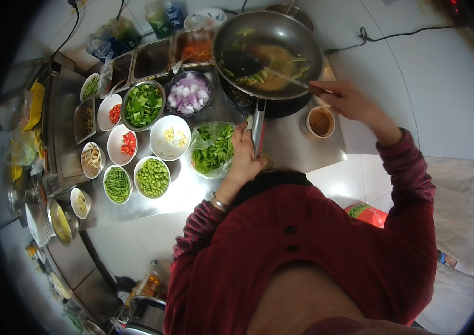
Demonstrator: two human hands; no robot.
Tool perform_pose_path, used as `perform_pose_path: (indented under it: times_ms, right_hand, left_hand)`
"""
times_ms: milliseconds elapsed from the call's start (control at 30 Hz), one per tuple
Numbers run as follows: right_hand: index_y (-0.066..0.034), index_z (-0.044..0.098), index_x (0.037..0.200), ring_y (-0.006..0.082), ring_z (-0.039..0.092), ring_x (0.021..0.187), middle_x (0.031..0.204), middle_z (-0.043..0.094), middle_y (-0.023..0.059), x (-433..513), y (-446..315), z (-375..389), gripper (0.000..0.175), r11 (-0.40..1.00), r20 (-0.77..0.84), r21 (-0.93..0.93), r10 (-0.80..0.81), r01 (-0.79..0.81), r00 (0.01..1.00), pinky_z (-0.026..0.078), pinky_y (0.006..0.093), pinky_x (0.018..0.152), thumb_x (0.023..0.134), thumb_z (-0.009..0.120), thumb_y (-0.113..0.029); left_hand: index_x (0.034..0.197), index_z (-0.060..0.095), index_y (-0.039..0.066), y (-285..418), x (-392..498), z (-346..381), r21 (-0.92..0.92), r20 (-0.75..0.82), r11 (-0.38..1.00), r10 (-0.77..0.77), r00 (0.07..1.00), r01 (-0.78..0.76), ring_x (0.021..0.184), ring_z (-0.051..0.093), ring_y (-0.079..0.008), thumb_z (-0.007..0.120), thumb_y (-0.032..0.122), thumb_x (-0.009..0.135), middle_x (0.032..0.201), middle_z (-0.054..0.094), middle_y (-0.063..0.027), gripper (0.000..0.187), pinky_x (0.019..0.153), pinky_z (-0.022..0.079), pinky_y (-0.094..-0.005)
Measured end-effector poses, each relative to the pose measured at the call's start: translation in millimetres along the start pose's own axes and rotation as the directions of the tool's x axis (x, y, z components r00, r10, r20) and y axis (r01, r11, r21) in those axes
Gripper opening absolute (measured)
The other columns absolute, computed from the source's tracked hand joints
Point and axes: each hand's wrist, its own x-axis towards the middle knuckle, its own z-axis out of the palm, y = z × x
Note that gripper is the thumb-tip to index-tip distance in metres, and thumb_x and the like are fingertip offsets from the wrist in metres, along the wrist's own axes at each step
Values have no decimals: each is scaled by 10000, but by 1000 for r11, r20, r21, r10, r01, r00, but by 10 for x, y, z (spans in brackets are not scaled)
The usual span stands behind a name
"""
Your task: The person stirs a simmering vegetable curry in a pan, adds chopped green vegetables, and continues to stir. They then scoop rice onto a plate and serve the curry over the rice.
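My right hand (352,100) grips the brown handle of a long-handled wok utensil (287,77). Its dark, broad head (243,63) dips into a large wok (287,33), where brownish liquid and green vegetable pieces (257,77) lie; whether it is a ladle or a spatula is unclear. The wok sits on a black burner (237,100), its metal handle (258,125) pointing towards me. My left hand (243,157) is right at this handle's left side, partly hidden by it; I cannot tell whether the fingers close on it. A bag of sliced green peppers (211,146) lies beside that hand.
Left on the steel counter (178,184) are bowls of chopped onion (188,92), cut greens (142,104), minced garlic (175,136), green beans (116,184) and shelled beans (152,176). Metal seasoning pans (152,60) line the back. A cup of brown sauce (320,122) stands right.
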Motion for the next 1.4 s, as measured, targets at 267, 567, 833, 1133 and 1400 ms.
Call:
perform_pose_path:
  times_ms: [267,567,833,1133,1400]
  right_hand:
    - [-27,571,1333,170,663,837,1100,713,123,187,418,-425,398,891,-371,-444,-82,-99,925,516,316,775,944,577,-108]
    - [-42,632,1244,265,689,899,1012,708,178,775,457,-71,374,928,-235,-285,-311,241,921,528,344,794,871,614,-57]
    - [-104,702,1175,272,684,918,1055,709,121,-334,428,-837,458,719,-216,-691,-113,-70,970,539,307,791,763,630,81]
    - [-94,676,1222,181,694,937,1094,718,118,228,811,-241,432,920,-352,-382,-62,-83,934,548,316,820,823,635,67]
    - [-105,700,1181,258,700,864,1020,720,156,-502,165,-980,483,785,-219,-619,-181,7,959,547,351,804,743,603,74]
  left_hand:
    - [1166,499,-52,28,-4,12,1,-23,999,-39,999,39,1330,281,-496,685,58,599,1454,301,-315,606,1129,278,-498]
    - [1170,512,-25,23,-6,-27,-2,-5,1000,3,1000,-3,1313,306,-484,699,63,591,1428,316,-301,615,1119,288,-490]
    - [1155,517,-14,-3,-4,-14,-25,5,1000,4,1000,-3,1310,299,-478,691,58,588,1417,323,-305,598,1121,284,-488]
    - [1361,430,-30,27,-18,-44,23,20,1000,-19,1000,18,1375,290,-438,685,45,571,1424,377,-279,833,1151,248,-464]
    - [1181,524,-6,76,-8,-43,-59,-9,997,-40,999,39,1318,310,-467,687,55,574,1415,339,-304,631,1129,275,-478]
